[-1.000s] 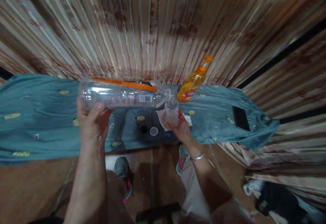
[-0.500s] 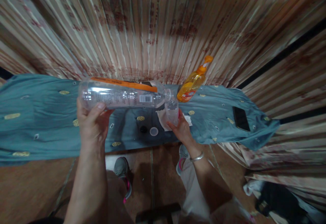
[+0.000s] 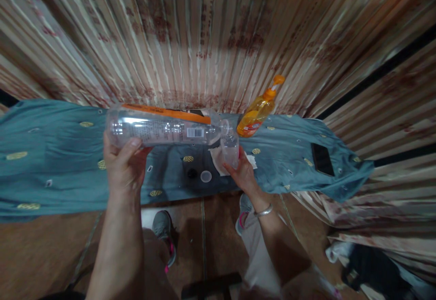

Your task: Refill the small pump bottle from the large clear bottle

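1. Pleated curtain (image 3: 184, 63): hangs along the far side, behind everything else.
2. Desk (image 3: 61, 154): long, narrow, draped in teal patterned cloth; it runs left to right beneath both hands.
3. Large clear bottle (image 3: 160, 127): held above the desk, left of centre; its long axis runs left to right, base left, mouth right; the left hand (image 3: 126, 163) has its grip wrapped around the base end from the near side, thumb along the wall.
4. Orange pump bottle (image 3: 257, 113): on the far edge, just right of the two mouths.
5. Pale paper (image 3: 218, 161): on the cloth, partly hidden behind the right hand (image 3: 243, 172).
6. Dark phone (image 3: 322, 159): flat, at the right end, well apart from both hands.
7. Small clear bottle (image 3: 230, 147): roughly upright, its axis across the large one's; the right hand's grip clasps its lower part; the two mouths meet at its top, though contact is unclear; the right hand is the nearer to that junction.
8. Clear round cap (image 3: 205, 176) and black cap (image 3: 192, 173): side by side on the near cloth, between the hands; the black one lies left.
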Demonstrator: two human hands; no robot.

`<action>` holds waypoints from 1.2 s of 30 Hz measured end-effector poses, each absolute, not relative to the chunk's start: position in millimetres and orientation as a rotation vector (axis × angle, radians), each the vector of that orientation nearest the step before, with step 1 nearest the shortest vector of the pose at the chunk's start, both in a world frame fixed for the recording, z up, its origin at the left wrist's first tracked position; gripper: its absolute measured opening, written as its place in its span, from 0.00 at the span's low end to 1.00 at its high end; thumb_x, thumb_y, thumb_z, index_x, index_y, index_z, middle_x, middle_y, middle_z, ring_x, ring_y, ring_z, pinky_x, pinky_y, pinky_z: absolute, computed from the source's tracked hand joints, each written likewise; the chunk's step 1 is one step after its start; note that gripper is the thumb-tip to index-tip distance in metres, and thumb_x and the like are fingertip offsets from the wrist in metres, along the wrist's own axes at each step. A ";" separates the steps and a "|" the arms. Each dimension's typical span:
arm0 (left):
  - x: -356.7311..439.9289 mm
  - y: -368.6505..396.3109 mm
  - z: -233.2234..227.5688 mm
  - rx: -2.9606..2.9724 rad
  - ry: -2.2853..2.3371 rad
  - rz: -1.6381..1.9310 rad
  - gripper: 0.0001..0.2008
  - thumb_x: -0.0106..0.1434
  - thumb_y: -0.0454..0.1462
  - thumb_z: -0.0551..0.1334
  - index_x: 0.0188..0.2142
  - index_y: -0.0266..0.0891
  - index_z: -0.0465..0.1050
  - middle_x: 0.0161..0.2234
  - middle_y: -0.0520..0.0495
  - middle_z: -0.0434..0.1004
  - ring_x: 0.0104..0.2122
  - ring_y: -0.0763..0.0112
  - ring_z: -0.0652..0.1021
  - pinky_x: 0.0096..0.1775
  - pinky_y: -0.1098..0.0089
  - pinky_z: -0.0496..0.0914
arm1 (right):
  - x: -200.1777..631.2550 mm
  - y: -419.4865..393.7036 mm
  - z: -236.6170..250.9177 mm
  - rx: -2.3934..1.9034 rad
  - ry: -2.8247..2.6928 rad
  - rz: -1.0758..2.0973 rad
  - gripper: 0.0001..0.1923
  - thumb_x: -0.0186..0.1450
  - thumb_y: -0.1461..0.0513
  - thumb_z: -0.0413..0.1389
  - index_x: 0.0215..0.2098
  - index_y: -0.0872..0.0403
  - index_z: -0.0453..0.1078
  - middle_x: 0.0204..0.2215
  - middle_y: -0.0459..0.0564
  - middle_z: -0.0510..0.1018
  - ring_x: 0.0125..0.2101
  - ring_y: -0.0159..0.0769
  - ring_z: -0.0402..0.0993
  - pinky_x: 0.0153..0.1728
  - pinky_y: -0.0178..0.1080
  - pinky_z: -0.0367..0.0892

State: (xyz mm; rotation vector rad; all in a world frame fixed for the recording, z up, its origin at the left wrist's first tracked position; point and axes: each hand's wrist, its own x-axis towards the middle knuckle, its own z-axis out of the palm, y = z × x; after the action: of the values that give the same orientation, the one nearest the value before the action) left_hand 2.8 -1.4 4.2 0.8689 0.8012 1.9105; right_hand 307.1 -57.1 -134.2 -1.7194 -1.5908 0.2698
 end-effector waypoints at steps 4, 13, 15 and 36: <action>2.2 -1.7 3.7 0.876 0.819 1.899 0.28 0.36 0.35 0.80 0.40 0.49 0.79 0.38 0.51 0.84 0.32 0.69 0.77 0.29 0.72 0.75 | 307.4 -57.3 -131.2 -1.738 -1.558 0.351 0.46 0.65 0.50 0.68 0.74 0.60 0.58 0.66 0.73 0.76 0.64 0.63 0.77 0.62 0.64 0.75; 1.4 -0.5 1.9 0.862 0.779 1.909 0.30 0.36 0.34 0.81 0.41 0.47 0.79 0.34 0.53 0.81 0.34 0.68 0.77 0.31 0.71 0.76 | 305.6 -57.3 -129.3 -1.711 -1.551 0.349 0.44 0.68 0.50 0.66 0.75 0.57 0.58 0.64 0.69 0.78 0.63 0.59 0.78 0.63 0.62 0.75; 1.5 -0.3 1.9 0.871 0.774 1.909 0.30 0.36 0.35 0.81 0.42 0.47 0.79 0.34 0.53 0.82 0.33 0.69 0.76 0.32 0.72 0.76 | 305.5 -57.0 -130.7 -1.705 -1.542 0.349 0.44 0.68 0.49 0.66 0.75 0.57 0.58 0.63 0.69 0.79 0.62 0.59 0.79 0.62 0.62 0.75; 2.3 -1.1 5.2 0.833 0.781 1.919 0.29 0.36 0.32 0.78 0.41 0.48 0.80 0.33 0.53 0.81 0.33 0.68 0.77 0.30 0.71 0.76 | 307.5 -55.8 -132.6 -1.727 -1.555 0.360 0.44 0.66 0.52 0.68 0.74 0.57 0.59 0.63 0.68 0.79 0.62 0.59 0.78 0.62 0.62 0.76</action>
State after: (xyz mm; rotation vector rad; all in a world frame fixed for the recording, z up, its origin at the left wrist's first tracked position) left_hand 2.3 -1.1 5.2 0.8328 0.7806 1.9194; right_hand 307.5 -55.8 -132.6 -1.7268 -1.5551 0.3596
